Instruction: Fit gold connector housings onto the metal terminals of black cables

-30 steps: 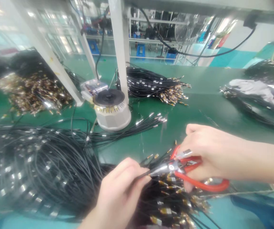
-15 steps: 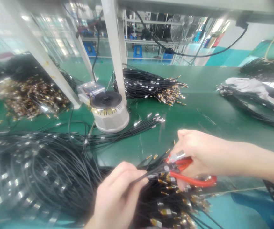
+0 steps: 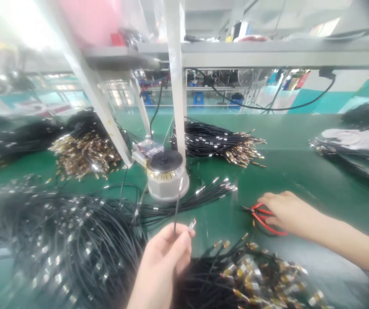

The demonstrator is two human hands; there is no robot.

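My left hand (image 3: pixel 168 257) is closed in a pinch on a thin black cable (image 3: pixel 176 210), which stands up from the fingers. A small silvery piece (image 3: pixel 192 224) shows at the fingertips; whether it belongs to the same cable I cannot tell. To the right, my right hand (image 3: pixel 282 210) has its fingers round the red handles of a pair of pliers (image 3: pixel 263 219), low over the green tabletop, with the dark jaws pointing left. Below both hands lies a bundle of black cables with gold and silver tips (image 3: pixel 252 274).
A white round device with a black top (image 3: pixel 168 176) stands by the shelf post (image 3: pixel 176 86). Black cables (image 3: pixel 71 240) heap at left, and tipped bundles (image 3: pixel 84 150), (image 3: pixel 223 143) lie further back. A white cloth (image 3: pixel 352 139) rests over cables at right.
My right hand has drawn the pliers away from the left hand, right and down to the tabletop. My left hand has turned, raising the cable upright. The view has tilted up.
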